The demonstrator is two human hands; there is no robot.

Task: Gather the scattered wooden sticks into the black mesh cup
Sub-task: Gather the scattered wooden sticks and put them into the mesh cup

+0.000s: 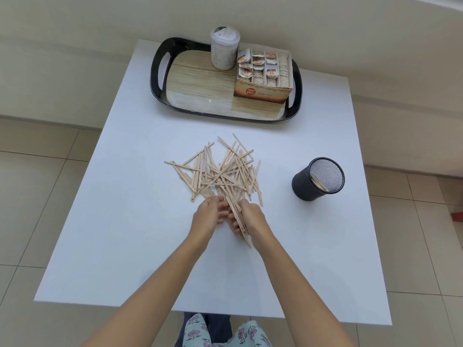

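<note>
A loose pile of thin wooden sticks [220, 171] lies scattered in the middle of the white table [125, 221]. At the pile's near edge my right hand [250, 217] grips a bundle of sticks [239, 216] that slants toward me. My left hand [208, 216] is beside it, fingers curled against the same bundle and the pile's edge. The black mesh cup [316, 180] stands upright to the right of the pile, apart from both hands, with a few sticks visible inside.
A black-rimmed tray [160, 71] with a wood-pattern floor sits at the table's far side. It carries a white cylindrical container [224, 50] and an open box of tea bags [264, 73]. Tiled floor surrounds the table.
</note>
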